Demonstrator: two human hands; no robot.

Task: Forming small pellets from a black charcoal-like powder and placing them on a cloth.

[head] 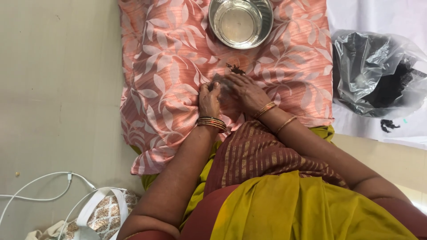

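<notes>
My left hand and my right hand meet over a salmon cloth with a white leaf pattern, spread on the floor. Both are closed around a small dark lump, pressed between the fingers; most of it is hidden. A little pile of dark crumbs lies on the cloth just beyond the fingertips. Bangles ring both wrists.
A steel bowl holding clear water stands on the cloth at the far edge. At the right, a clear plastic bag with dark material lies on a white sheet. A white cable and a patterned bag lie at lower left.
</notes>
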